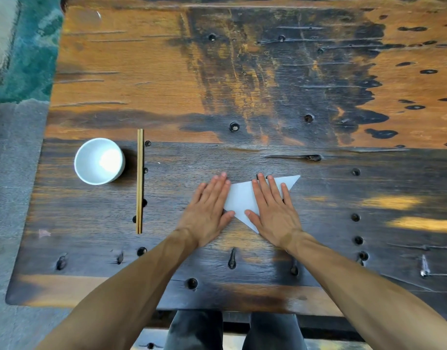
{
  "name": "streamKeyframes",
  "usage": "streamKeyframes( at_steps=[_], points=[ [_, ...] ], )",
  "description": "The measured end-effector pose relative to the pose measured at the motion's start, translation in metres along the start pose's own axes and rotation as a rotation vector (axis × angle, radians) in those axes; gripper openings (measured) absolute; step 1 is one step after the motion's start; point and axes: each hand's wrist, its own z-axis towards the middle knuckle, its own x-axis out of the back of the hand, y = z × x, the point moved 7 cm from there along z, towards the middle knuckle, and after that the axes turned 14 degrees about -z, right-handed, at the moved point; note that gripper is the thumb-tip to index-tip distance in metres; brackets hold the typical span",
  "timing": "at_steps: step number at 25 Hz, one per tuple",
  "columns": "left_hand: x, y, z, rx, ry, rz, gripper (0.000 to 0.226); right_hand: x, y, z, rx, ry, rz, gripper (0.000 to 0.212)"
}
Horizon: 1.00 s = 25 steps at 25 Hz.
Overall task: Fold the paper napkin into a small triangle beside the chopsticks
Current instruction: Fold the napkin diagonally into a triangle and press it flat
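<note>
A white paper napkin (241,198), folded into a triangle, lies flat on the dark wooden table (242,97). Its long edge faces away from me and one point faces me. My left hand (209,208) lies flat on the triangle's left corner, fingers together. Over the right half rests my right hand (274,210), also flat, palm down. The triangle's far right tip sticks out past my fingers. A pair of wooden chopsticks (139,180) lies side by side to the left of my hands, running away from me.
A white bowl (99,161) stands left of the chopsticks. The tabletop is worn, with knots and holes. A teal rug (28,51) and grey floor show past the table's left edge. My knees are below the near edge.
</note>
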Motion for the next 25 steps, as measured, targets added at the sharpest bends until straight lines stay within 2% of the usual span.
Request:
streamKeyframes(
  at_steps=[2,6,15,19,21,23,25],
  points=[
    [-0.015,0.025,0.008,-0.048,-0.016,0.014,0.071,0.001,-0.009,0.001,0.040,0.002,-0.008,0.074],
    [-0.029,0.020,0.010,0.008,-0.081,0.036,0.073,-0.002,-0.006,0.002,0.069,-0.003,-0.039,0.073],
    [-0.028,-0.001,0.002,0.053,-0.084,-0.009,0.075,-0.026,0.085,-0.014,-0.212,-0.036,0.047,0.077],
    [-0.025,-0.012,-0.004,0.080,-0.052,-0.008,0.075,-0.026,0.096,-0.018,-0.238,-0.062,0.031,0.077],
    [-0.018,-0.022,-0.010,0.150,-0.020,-0.020,0.078,-0.017,0.093,-0.020,-0.268,-0.047,0.070,0.078],
    [-0.009,-0.020,-0.011,0.202,0.042,-0.040,0.077,-0.001,0.073,-0.019,-0.218,0.038,0.093,0.075],
    [-0.010,0.006,-0.003,0.114,0.055,-0.051,0.074,0.010,0.034,-0.013,-0.051,0.103,0.076,0.071]
  ],
)
